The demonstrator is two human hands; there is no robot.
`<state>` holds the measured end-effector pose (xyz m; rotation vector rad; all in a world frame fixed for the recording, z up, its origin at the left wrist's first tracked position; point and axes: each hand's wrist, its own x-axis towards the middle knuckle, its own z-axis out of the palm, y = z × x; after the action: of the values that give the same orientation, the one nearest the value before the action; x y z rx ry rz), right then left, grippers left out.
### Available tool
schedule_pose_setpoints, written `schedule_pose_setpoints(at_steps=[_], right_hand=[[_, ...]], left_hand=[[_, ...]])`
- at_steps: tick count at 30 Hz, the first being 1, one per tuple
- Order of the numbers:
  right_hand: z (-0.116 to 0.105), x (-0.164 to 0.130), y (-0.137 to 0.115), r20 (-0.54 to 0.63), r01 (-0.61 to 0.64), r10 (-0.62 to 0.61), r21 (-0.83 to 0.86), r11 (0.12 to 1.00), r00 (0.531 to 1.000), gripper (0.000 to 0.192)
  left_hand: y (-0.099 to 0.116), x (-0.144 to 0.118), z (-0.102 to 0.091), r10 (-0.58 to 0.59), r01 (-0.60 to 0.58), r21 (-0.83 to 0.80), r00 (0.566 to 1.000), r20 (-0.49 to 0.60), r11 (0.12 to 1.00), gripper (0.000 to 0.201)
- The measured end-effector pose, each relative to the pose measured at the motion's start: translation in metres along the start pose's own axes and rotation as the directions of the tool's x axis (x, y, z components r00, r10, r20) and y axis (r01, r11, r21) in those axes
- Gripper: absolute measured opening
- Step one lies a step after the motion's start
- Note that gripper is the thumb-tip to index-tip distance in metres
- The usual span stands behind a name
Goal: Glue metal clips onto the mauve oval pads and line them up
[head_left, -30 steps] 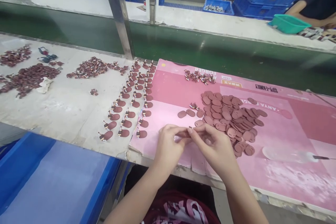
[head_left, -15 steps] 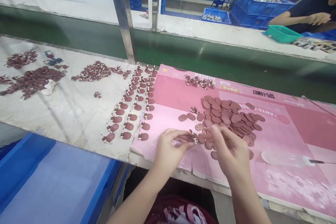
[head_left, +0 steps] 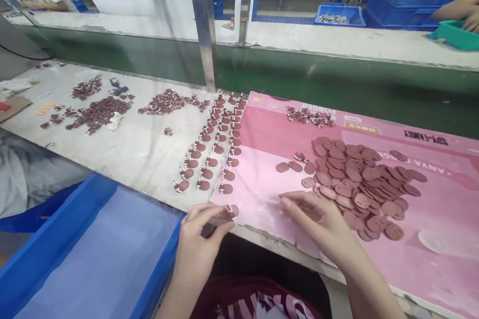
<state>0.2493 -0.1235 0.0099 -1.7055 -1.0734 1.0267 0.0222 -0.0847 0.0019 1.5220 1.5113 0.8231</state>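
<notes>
My left hand [head_left: 200, 232] pinches a small assembled piece [head_left: 232, 211], a brown oval disc with a tiny figure on it, at the front edge of the pink board [head_left: 262, 129]. It sits just below the rows of finished pieces [head_left: 213, 152]. My right hand [head_left: 320, 222] rests open on the board, fingers spread, at the near edge of the pile of brown oval discs [head_left: 359, 179]. A small heap of tiny figures [head_left: 309, 115] lies at the board's far side.
A blue bin [head_left: 86, 254] stands at the lower left below the bench. Piles of small dark parts [head_left: 99, 112] lie on the white bench top. A green conveyor [head_left: 318, 77] and a metal post [head_left: 204, 25] run behind. Other people's hands are at the far right by a green tray [head_left: 454, 35].
My hands have parted. The left hand carried the joined piece left and down to the end of the rows; the right hand let go and spread out beside the disc pile.
</notes>
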Motion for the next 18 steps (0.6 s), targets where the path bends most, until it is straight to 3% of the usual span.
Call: schedule_pose_setpoints(at_steps=[5, 7, 10, 12, 18], right_hand=[[0.020, -0.005, 0.001, 0.111, 0.089, -0.077, -0.115, 0.989, 0.991, 0.034], [0.038, -0.010, -0.001, 0.145, 0.198, -0.171, -0.200, 0.960, 0.975, 0.027], [0.068, -0.020, -0.004, 0.184, 0.453, -0.415, -0.336, 0.825, 0.891, 0.021], [0.084, -0.025, -0.005, 0.210, 0.552, -0.516, -0.430, 0.714, 0.831, 0.025], [0.105, -0.034, -0.002, 0.243, 0.589, -0.580, -0.607, 0.534, 0.777, 0.040]], left_hand=[[-0.009, 0.010, -0.019, 0.026, -0.013, 0.094, 0.990, -0.140, 0.995, 0.017], [-0.009, 0.012, -0.022, 0.047, -0.033, 0.086, 0.987, -0.156, 0.996, 0.016], [-0.008, 0.012, -0.023, 0.050, -0.040, 0.068, 0.987, -0.154, 0.997, 0.017], [-0.008, 0.011, -0.023, 0.050, -0.043, 0.052, 0.989, -0.141, 0.998, 0.018], [-0.009, 0.010, -0.022, 0.033, -0.029, 0.043, 0.994, -0.106, 0.999, 0.017]])
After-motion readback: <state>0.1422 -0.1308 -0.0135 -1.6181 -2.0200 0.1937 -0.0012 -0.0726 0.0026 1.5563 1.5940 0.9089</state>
